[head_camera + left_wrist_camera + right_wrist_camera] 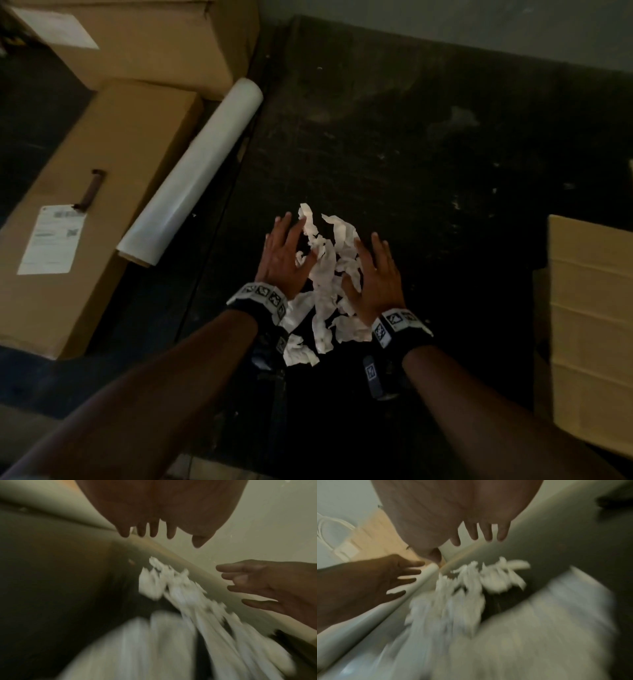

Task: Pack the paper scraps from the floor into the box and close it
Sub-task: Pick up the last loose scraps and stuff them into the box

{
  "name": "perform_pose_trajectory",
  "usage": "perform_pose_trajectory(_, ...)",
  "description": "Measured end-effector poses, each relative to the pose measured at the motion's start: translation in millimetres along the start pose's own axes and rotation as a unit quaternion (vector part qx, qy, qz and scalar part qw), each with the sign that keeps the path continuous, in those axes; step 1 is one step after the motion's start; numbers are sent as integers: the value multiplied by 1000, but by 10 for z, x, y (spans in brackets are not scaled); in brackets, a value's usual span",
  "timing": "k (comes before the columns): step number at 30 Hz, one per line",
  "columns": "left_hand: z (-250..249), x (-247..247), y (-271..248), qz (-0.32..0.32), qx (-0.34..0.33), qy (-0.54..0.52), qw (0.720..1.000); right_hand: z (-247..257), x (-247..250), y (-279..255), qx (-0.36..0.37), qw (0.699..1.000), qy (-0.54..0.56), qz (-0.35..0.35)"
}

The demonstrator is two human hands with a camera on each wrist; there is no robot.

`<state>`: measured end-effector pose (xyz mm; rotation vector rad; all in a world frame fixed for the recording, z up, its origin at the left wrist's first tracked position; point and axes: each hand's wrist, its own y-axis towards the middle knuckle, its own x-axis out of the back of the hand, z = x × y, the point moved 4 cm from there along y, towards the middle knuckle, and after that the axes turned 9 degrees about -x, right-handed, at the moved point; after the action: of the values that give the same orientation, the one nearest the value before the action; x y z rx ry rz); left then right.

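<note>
A heap of white crumpled paper scraps (325, 281) lies on the dark floor (428, 154) in the middle of the head view. My left hand (286, 251) hovers at the heap's left side and my right hand (378, 277) at its right side, both palm down with fingers spread and straight, holding nothing. In the left wrist view the blurred paper scraps (180, 588) lie below my spread left hand (154, 532), with my right hand (267, 585) across from it. The right wrist view shows the paper scraps (471, 585) under my right hand (481, 535). A cardboard box (592, 329) stands at the right edge.
A roll of clear stretch film (195, 171) lies diagonally left of the heap. Beyond it a long labelled cardboard box (92, 205) rests on the floor, with a bigger carton (147, 37) behind. A pale wall (479, 20) bounds the far side.
</note>
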<state>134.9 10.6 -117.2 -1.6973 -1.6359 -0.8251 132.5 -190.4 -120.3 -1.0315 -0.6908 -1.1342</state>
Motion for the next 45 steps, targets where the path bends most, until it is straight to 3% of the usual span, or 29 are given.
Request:
perform_pose_trajectory(6,127,-12,602,97,-2,37,995,185,143,573,-17,997,-28,64)
perform_pose_trajectory(10,149,-217,574,194,1,29,981,193,-182,709,5,988,-76,136)
perform_pose_trajectory(13,88,-265,377,183,-29,-11,983,201,-319,514,55,985,-92,137)
perform_pose_trajectory(17,-28,-219,8,99,-74,2,992,98,-131,146,59,992,-47,104)
perform_pose_trajectory(20,-109,-158,-337,73,-83,42,993,-141,85,90,-5,999,-37,10)
perform_pose_trajectory(23,-105,-199,-649,102,-38,91,990,-513,264,82,-137,986,-73,-64)
perform_pose_trajectory(26,-39,-336,-840,154,-7,112,982,-872,298,26,-255,964,-70,-36)
perform_pose_trajectory(28,-24,-429,-893,173,-14,105,979,-998,239,-30,-278,959,-54,19)
perform_pose_trajectory(31,-59,-534,-901,183,-33,99,978,-959,106,-149,-226,971,-57,59)
perform_pose_trajectory(36,-158,-636,-795,201,-44,108,973,-529,-5,-364,-55,995,-48,64)
perform_pose_trajectory(39,-198,-642,-759,193,-41,99,975,-391,10,-450,18,999,-13,28)
perform_pose_trajectory(42,-228,-582,-763,163,-40,86,982,-444,85,-394,-10,999,-25,-39)
perform_pose_trajectory(45,-226,-500,-809,150,-45,83,984,-597,95,-253,-90,995,-40,-13)
